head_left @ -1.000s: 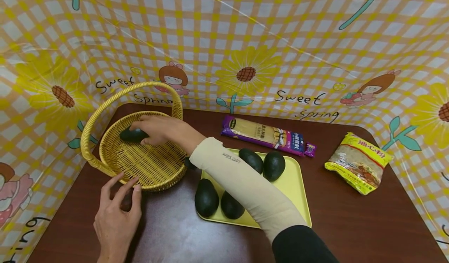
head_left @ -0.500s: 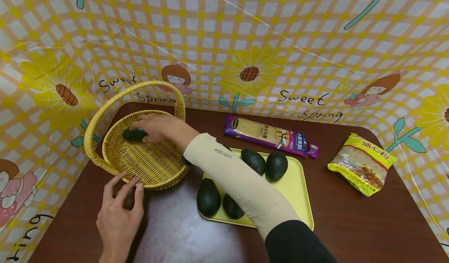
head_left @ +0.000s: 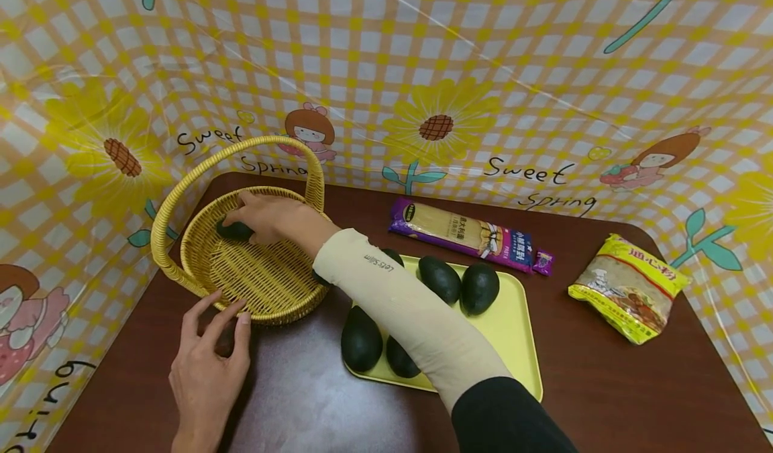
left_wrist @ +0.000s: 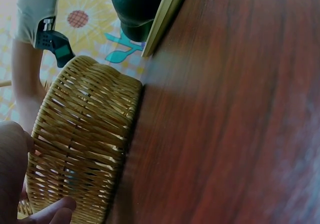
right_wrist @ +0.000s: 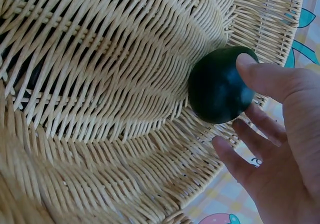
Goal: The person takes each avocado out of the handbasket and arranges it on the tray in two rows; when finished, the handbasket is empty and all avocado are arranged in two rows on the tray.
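A yellow wicker basket (head_left: pixel 260 275) with a tall arched handle stands at the left of the table. Inside it, at the far left, my right hand (head_left: pixel 272 217) holds a dark green avocado (head_left: pixel 234 230). The right wrist view shows the thumb on the upper side of this avocado (right_wrist: pixel 217 92) and the fingers curved below it, against the woven wall. My left hand (head_left: pixel 208 366) grips the near rim, fingertips over the edge. In the left wrist view its thumb (left_wrist: pixel 57 208) lies along the basket's outer wall (left_wrist: pixel 87 119).
Right of the basket, a yellow tray (head_left: pixel 513 325) bears several avocados (head_left: pixel 361 342), partly hidden under my right sleeve (head_left: pixel 410 312). Behind it lie a purple pasta pack (head_left: pixel 459 231) and a small purple sachet (head_left: pixel 543 262). A yellow noodle bag (head_left: pixel 631 288) is at the right.
The whole head view has shifted slightly, so things sit a little further right. Both hands keep their places, the right on the avocado in the basket, the left at the rim.
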